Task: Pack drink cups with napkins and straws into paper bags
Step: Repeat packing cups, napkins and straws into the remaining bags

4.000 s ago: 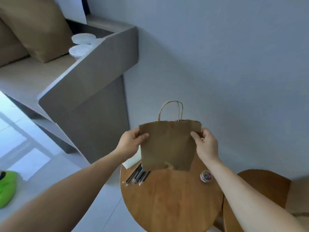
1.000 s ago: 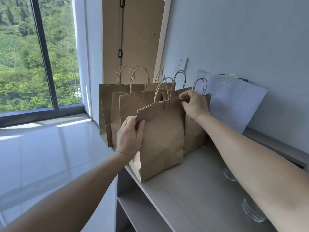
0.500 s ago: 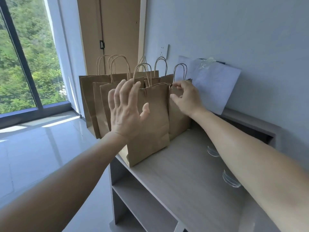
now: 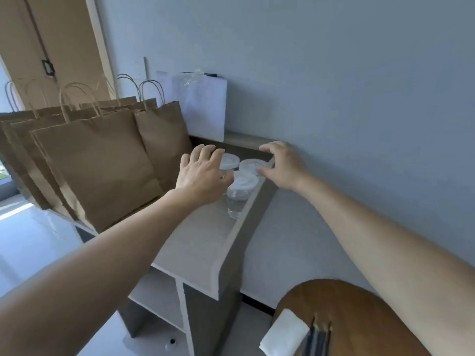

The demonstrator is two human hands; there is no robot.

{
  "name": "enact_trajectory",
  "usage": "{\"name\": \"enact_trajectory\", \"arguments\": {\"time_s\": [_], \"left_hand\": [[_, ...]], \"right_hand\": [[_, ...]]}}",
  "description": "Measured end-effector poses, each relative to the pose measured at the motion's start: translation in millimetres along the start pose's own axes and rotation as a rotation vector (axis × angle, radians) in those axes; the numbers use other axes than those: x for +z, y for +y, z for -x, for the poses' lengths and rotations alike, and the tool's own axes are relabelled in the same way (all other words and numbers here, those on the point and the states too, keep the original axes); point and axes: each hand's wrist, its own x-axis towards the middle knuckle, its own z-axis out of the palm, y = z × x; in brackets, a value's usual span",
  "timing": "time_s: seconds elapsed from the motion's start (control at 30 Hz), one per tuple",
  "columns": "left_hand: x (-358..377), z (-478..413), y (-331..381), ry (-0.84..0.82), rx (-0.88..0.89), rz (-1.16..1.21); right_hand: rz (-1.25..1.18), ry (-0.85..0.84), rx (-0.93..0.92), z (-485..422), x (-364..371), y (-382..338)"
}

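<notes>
Three clear cups with white lids, bunched at the far end of the shelf top, tight against its raised side wall. Only the front one easy to read, see-through body and all. Back-left one half hidden behind the left hand, back-right one mostly just a lid. Fingers of that hand straight and spread above the cups, gripping nothing. Same story for the right hand: spread wide, thumb low and fingers high on either side of the back-right lid. Can't tell whether it's actually touching, bit blurry there.

Brown paper bags standing in a row on the left of the same shelf top, leftmost ones cut off by the frame edge, so no exact count. Behind them a white sheet leaning on the wall, could be a bag, hard to say. Bottom right, part of a wooden table with a white napkin and a few dark straws, all clipped by the frame.

Versus half a second ago: both hands off the bags (right previously at a bag's top edge, left open in front of it) and over by the cups instead. View swung right and down as well, window out of sight, table back in.
</notes>
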Motion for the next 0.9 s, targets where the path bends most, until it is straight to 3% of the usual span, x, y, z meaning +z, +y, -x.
{"name": "enact_trajectory", "arguments": {"time_s": [0.37,0.9], "left_hand": [[52.1,12.7,177.6,-0.150,0.213,0.043],[181.5,-4.5,334.9,-0.454,0.598,0.193]], "right_hand": [[0.091,0.038,0.283,131.2,-106.7,133.9],[0.191,0.058,0.786,254.4,-141.8,256.7]]}}
